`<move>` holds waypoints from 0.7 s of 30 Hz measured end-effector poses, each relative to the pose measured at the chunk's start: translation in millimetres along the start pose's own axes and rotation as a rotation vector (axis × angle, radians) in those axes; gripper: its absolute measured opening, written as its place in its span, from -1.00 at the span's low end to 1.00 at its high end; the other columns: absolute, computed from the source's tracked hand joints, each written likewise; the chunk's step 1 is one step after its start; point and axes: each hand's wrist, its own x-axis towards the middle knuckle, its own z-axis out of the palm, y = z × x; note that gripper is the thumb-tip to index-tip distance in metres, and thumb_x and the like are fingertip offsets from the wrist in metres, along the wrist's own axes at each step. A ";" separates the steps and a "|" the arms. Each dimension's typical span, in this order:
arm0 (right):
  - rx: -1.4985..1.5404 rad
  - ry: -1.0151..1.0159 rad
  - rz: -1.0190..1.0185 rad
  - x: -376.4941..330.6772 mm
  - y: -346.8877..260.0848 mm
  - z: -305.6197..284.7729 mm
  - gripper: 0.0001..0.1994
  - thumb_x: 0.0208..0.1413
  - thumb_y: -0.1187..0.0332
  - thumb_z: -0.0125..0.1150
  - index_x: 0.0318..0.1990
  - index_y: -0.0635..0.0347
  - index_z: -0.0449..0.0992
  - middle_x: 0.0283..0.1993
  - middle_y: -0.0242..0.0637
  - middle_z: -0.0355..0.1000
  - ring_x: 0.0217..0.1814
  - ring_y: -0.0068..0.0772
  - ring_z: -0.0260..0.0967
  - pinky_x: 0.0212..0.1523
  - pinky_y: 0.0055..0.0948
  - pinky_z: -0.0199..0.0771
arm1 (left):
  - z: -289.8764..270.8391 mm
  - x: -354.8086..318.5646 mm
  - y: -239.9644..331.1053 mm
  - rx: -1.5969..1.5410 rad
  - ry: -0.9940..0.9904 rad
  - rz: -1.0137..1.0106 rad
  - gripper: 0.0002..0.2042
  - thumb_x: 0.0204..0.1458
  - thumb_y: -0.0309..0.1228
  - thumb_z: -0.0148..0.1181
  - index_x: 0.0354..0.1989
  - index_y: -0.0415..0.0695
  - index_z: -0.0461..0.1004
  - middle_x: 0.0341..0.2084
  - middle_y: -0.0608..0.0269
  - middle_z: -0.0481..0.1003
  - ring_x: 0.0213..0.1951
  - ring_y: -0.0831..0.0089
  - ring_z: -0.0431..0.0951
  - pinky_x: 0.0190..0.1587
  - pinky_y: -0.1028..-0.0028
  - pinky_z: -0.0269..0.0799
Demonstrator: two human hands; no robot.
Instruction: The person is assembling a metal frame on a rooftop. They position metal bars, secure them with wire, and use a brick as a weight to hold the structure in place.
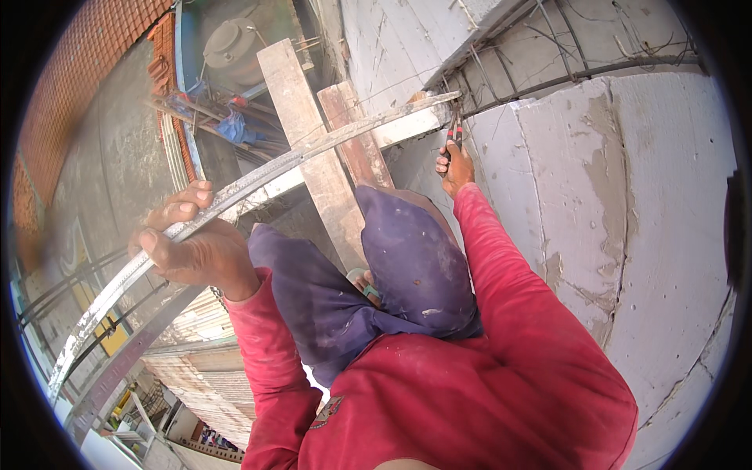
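Observation:
My left hand [200, 247] is wrapped around a long, narrow, pale bar [266, 170] with worn, spattered surfaces. The bar runs from the lower left across to the wall's top edge and looks curved in this wide view. Out at the end of my stretched arm, my right hand [456, 171] is closed on pincers [455, 133] with red and black handles. Their jaws point up at thin wire and the dark reinforcing bars [486, 76] beside the wall. Whether the jaws grip a wire is too small to tell.
Two wooden planks [301, 117] lie under my bent knees, high above the ground. A pale block wall [572, 180] with mortar patches rises on the right. Tiled roofs [102, 70], a round tank lid [229, 39] and blue cloth [235, 125] are far below on the left.

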 end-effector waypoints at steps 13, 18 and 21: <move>-0.372 0.008 -0.012 -9.3 -1.0 0.9 -0.49 0.20 0.41 -0.09 0.33 0.14 0.11 -0.07 -0.21 0.30 -0.06 -0.22 0.43 -0.05 -0.11 0.52 | -10.3 -2.8 5.2 -0.034 -0.078 -0.084 -0.64 0.31 -0.17 -0.14 -0.43 -0.17 0.37 -0.57 0.17 0.47 -0.42 0.29 0.55 -0.15 0.20 0.55; -0.009 -0.318 0.199 -48.6 -15.5 6.0 -0.50 0.21 0.38 -0.09 0.32 0.07 0.09 0.20 -0.22 0.30 0.13 -0.24 0.28 0.16 -0.04 0.30 | -11.0 -2.3 4.8 -0.016 -0.065 -0.079 -0.64 0.31 -0.18 -0.15 -0.44 -0.18 0.37 -0.57 0.16 0.46 -0.42 0.29 0.55 -0.15 0.20 0.54; -0.099 -0.421 0.296 -63.9 -3.7 -6.4 -0.49 0.20 0.36 -0.07 0.32 0.01 0.10 0.25 -0.24 0.30 0.23 -0.23 0.21 0.27 -0.07 0.17 | -9.5 -3.1 7.0 -0.008 -0.053 -0.073 -0.64 0.30 -0.19 -0.14 -0.44 -0.18 0.36 -0.58 0.17 0.44 -0.43 0.28 0.53 -0.14 0.19 0.54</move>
